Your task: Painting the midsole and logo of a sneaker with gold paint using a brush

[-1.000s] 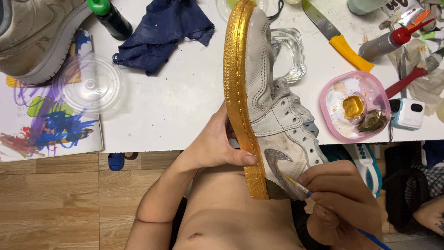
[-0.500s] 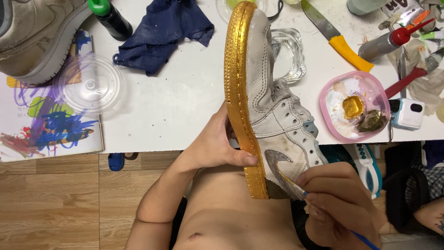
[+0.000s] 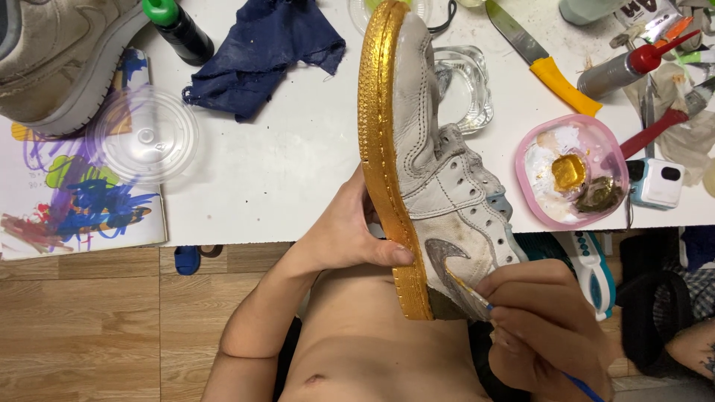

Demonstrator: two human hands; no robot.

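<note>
At the far left a second shoe (image 3: 56,63) sits on a scribbled drawing (image 3: 74,201), with a clear lid (image 3: 147,134) beside it. Next come a green-capped bottle (image 3: 179,28) and a blue rag (image 3: 272,48) on the white table (image 3: 283,164). The left hand (image 3: 346,234) grips the sneaker (image 3: 436,171) from the sole side, thumb pressed along the gold sole (image 3: 380,149), the other fingers hidden behind it. The sneaker is held on edge over the table's front edge, toe pointing away, heel near the bare chest. The right hand (image 3: 547,320) pinches a thin brush (image 3: 469,290) between fingertips, its tip touching the grey swoosh by the heel. Behind the sneaker stands a glass dish (image 3: 469,85). Further right lie a yellow-handled knife (image 3: 540,56) and a pink dish (image 3: 573,171) of gold paint.
</note>
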